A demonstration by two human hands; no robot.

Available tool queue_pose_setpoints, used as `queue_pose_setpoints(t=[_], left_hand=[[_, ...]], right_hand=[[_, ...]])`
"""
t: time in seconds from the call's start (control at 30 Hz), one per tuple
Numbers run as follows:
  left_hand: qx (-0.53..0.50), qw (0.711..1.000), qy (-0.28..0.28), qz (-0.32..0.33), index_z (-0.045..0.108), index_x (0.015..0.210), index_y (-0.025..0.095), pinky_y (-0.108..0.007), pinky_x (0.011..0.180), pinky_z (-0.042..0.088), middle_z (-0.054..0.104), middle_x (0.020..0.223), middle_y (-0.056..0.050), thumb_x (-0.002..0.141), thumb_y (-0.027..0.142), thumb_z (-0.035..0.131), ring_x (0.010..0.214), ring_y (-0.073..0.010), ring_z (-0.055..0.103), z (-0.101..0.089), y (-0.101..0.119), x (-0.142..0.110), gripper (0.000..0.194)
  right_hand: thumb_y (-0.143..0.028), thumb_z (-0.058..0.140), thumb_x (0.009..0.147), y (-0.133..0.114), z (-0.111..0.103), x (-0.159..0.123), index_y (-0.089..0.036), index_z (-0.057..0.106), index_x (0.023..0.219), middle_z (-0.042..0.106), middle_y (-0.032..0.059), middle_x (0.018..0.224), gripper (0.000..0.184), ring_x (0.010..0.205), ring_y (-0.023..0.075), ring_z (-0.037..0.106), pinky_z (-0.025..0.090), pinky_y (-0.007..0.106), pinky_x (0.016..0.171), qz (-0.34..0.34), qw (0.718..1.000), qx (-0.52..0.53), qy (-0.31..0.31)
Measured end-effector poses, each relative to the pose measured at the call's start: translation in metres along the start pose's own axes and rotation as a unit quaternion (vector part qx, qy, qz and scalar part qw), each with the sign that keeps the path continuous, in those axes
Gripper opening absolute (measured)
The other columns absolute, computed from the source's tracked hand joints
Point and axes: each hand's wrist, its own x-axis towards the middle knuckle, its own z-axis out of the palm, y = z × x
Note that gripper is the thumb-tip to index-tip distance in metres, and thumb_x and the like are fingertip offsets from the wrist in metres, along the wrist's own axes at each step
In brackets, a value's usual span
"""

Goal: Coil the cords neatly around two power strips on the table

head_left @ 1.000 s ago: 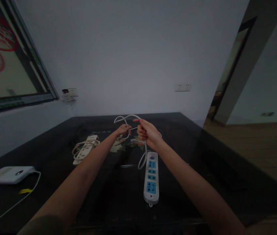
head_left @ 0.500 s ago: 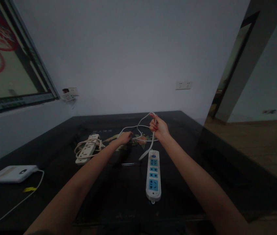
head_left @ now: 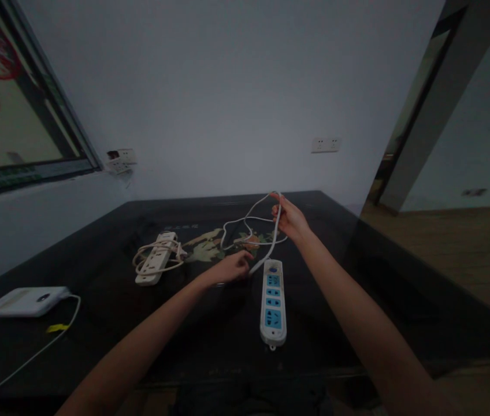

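Observation:
My right hand (head_left: pixel 289 218) is raised at the right, its fingers closed around a white power cord (head_left: pixel 276 231). A thicker stretch of this cord slants down left, beside the near power strip. That power strip (head_left: pixel 273 303), white with blue socket panels, lies lengthwise on the dark table (head_left: pixel 314 346). My left hand (head_left: pixel 234 267) is low over the table, fingers loosely curled and the index finger apart. Its fingertips are at the thick lower end of the cord; whether they touch it I cannot tell. The rest of the cord lies in loose loops behind.
A second white power strip (head_left: pixel 156 259), wrapped in its own cord, lies left of my hands. Farther left sits a flat white device (head_left: pixel 26 301) with a white cable and a yellow tag (head_left: pixel 57 327). A wall socket (head_left: pixel 326 144) is above the table's far edge.
My left hand has moved right and nearer, from the loops to the thick cord end. My right hand still holds the cord, slightly farther right and higher.

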Motion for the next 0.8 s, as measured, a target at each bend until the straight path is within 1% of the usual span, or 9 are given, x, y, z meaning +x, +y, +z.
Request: queue_pose_setpoints(t=[0.07,0.13,0.2,0.27,0.43,0.53,0.63,0.7,0.8], left_hand=[[0.002,0.997,-0.071,0.03,0.053,0.122,0.021,-0.023,0.063,0.047,0.066,0.087,0.0,0.073,0.017,0.059,0.071,-0.0131,0.061,0.006,0.004,-0.008,0.049],[0.013,0.996,-0.077,0.048,0.057,0.119,0.021,-0.024,0.069,0.046,0.065,0.091,-0.001,0.074,0.022,0.063,0.077,-0.0144,0.06,0.012,0.007,-0.01,0.046],[0.016,0.999,-0.031,0.042,0.065,0.103,0.019,-0.025,0.069,0.045,0.065,0.083,-0.001,0.077,0.026,0.06,0.073,-0.0143,0.059,0.016,0.009,-0.009,0.027],[0.004,0.999,0.012,0.029,0.066,0.09,0.018,-0.024,0.066,0.045,0.064,0.077,-0.001,0.082,0.025,0.053,0.068,-0.0138,0.058,0.016,0.009,-0.007,0.017],[-0.027,0.991,0.133,0.009,0.061,0.098,0.017,-0.024,0.064,0.046,0.065,0.091,-0.005,0.091,0.03,0.034,0.076,-0.0155,0.059,-0.007,0.008,-0.009,0.031],[-0.041,0.981,0.186,0.036,0.063,0.1,0.018,-0.025,0.067,0.048,0.066,0.092,-0.005,0.09,0.036,0.041,0.079,-0.0169,0.06,-0.018,0.013,-0.014,0.03],[-0.04,0.973,0.219,0.067,0.066,0.1,0.018,-0.027,0.073,0.048,0.067,0.094,-0.005,0.088,0.034,0.048,0.084,-0.0179,0.061,-0.019,0.021,-0.016,0.026],[-0.027,0.97,0.228,0.074,0.066,0.1,0.019,-0.027,0.075,0.048,0.067,0.096,-0.005,0.088,0.032,0.049,0.086,-0.0182,0.061,-0.016,0.026,-0.014,0.024],[-0.001,0.969,0.232,0.084,0.066,0.1,0.019,-0.028,0.074,0.048,0.067,0.099,-0.005,0.088,0.03,0.051,0.089,-0.0185,0.061,-0.013,0.03,-0.008,0.022]], right_hand=[[-0.043,0.058,0.082,0.002,-0.004,0.0,-0.023,0.061,0.106,0.047,-0.0064,0.053,0.031,0.047,0.0069,0.041,0.026,0.019,0.042,0.0,1.0,-0.016,0.009],[-0.043,0.059,0.081,0.003,-0.008,-0.002,-0.023,0.06,0.108,0.049,-0.006,0.055,0.034,0.047,0.0067,0.042,0.026,0.018,0.041,0.002,0.999,-0.039,0.013],[-0.042,0.059,0.08,0.004,-0.015,-0.007,-0.02,0.06,0.107,0.05,-0.0052,0.057,0.034,0.047,0.0064,0.043,0.028,0.018,0.041,0.006,0.997,-0.07,0.013],[-0.039,0.06,0.079,0.003,-0.025,-0.015,-0.018,0.061,0.103,0.052,-0.0041,0.059,0.032,0.048,0.0066,0.045,0.03,0.018,0.041,0.012,0.994,-0.11,0.01],[-0.037,0.066,0.074,0.0,-0.054,-0.04,-0.015,0.065,0.085,0.06,0.0007,0.062,0.025,0.052,0.0093,0.054,0.039,0.018,0.044,0.057,0.963,-0.263,-0.013],[-0.035,0.069,0.07,0.007,-0.064,-0.05,-0.013,0.063,0.067,0.061,0.0028,0.056,0.023,0.049,0.0113,0.055,0.039,0.02,0.043,0.09,0.927,-0.364,-0.035],[-0.031,0.07,0.07,0.018,-0.066,-0.056,-0.015,0.058,0.054,0.056,0.0016,0.048,0.025,0.045,0.0114,0.051,0.035,0.021,0.043,0.091,0.891,-0.443,-0.041],[-0.026,0.071,0.068,0.022,-0.064,-0.059,-0.016,0.057,0.052,0.054,0.0004,0.048,0.024,0.046,0.0107,0.049,0.031,0.021,0.046,0.067,0.871,-0.486,-0.03],[-0.024,0.069,0.07,0.02,-0.051,-0.067,-0.018,0.059,0.058,0.057,0.0011,0.058,0.017,0.056,0.0113,0.05,0.029,0.022,0.052,0.01,0.85,-0.527,-0.008]])
